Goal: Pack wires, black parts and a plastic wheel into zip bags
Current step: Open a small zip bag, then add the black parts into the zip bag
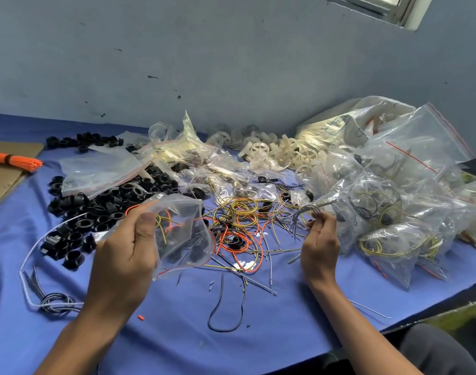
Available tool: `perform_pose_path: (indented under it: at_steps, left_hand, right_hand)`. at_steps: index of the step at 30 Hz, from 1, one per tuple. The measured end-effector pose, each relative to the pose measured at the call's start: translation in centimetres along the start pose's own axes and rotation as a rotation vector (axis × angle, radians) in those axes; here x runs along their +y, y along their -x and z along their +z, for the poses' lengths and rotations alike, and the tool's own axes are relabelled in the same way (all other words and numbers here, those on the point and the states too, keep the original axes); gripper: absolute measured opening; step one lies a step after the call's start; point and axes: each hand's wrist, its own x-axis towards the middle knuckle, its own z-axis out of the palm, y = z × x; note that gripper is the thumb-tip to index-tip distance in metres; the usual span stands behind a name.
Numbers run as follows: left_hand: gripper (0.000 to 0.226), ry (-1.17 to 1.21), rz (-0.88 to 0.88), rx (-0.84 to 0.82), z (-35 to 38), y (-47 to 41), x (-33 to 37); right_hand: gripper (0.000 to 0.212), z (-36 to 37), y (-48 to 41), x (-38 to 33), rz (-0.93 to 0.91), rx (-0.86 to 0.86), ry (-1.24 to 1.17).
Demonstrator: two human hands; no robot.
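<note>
Head view, and I'm looking down over both forearms onto a table [177, 334] covered in blue cloth.

My left hand [123, 255] is raised with the thumb upright, gripping one zip bag [182, 228]. It is thin, clear, crinkled film with a red strip along its lower edge. Through it I can see yellow and orange wire strands. Whether the dark shapes are inside the bag or behind it, I cannot tell.

My right hand [319, 244] is lifted well to the right of that bag, fingers bunched in a pinch on a small bunch of grey wires [303, 212]. They are thin and curved, arching up and fanning down from the fingertips.

Between the two hands lies the loose wire tangle [239, 220]: yellow, orange, black and grey loops, too many to count. Nearer me than the hands sits one long black wire loop [226, 312].

Beyond and left of the left hand is the heap of black parts [96, 209], short glossy rings, dozens of them. Flat empty bags [101, 169] lie on that heap.

Beyond the right hand, by the wall, is a pile of plastic wheels [272, 150]. They are pale, translucent and spoked. To its right is a mound of filled bags [393, 198], puffy and glinting.

Far left of the left hand there is one orange bundle [14, 159] banded in black, lying on cardboard [4, 182].
</note>
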Motion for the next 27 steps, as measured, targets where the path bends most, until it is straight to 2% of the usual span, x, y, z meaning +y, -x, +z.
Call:
perform_pose_path:
  at_steps: [3,5,9,12,15,18,20,23,27]
  left_hand:
    - [0.04,0.015,-0.009,-0.005,0.0,0.0,0.3]
    - [0.039,0.039,-0.012,-0.007,0.0,0.1,0.5]
    - [0.044,0.069,-0.033,-0.024,0.4,0.1,0.2]
    - [0.045,0.052,-0.041,-0.035,0.5,0.0,0.0]
    - [0.048,-0.005,-0.004,-0.046,0.5,0.4,0.2]
    - [0.051,-0.167,0.071,-0.08,0.7,1.4,0.9]
    - [0.047,-0.323,0.174,-0.102,0.9,2.2,1.5]
    - [0.041,-0.483,0.321,-0.148,1.0,2.7,2.0]
    - [0.043,-0.557,0.363,-0.115,0.1,2.1,1.9]
  right_hand:
    - [0.016,0.0,0.0,-0.4,-0.018,-0.022,0.001]
    - [0.018,-0.1,0.3,-1.0,0.054,-0.071,-0.059]
    - [0.024,-0.7,1.9,-4.5,0.217,-0.183,-0.34]
    - [0.027,-1.9,3.7,-9.4,0.186,-0.269,-0.582]
    - [0.018,-2.8,6.7,-13.8,0.11,-0.37,-0.728]
    - [0.016,-2.5,11.5,-15.7,0.113,-0.583,-0.698]
    - [0.015,-1.8,13.6,-16.4,0.212,-0.743,-0.649]
    - [0.025,-0.7,13.0,-16.6,0.348,-0.9,-0.632]
    - [0.038,1.3,10.5,-16.6,0.492,-1.068,-0.673]
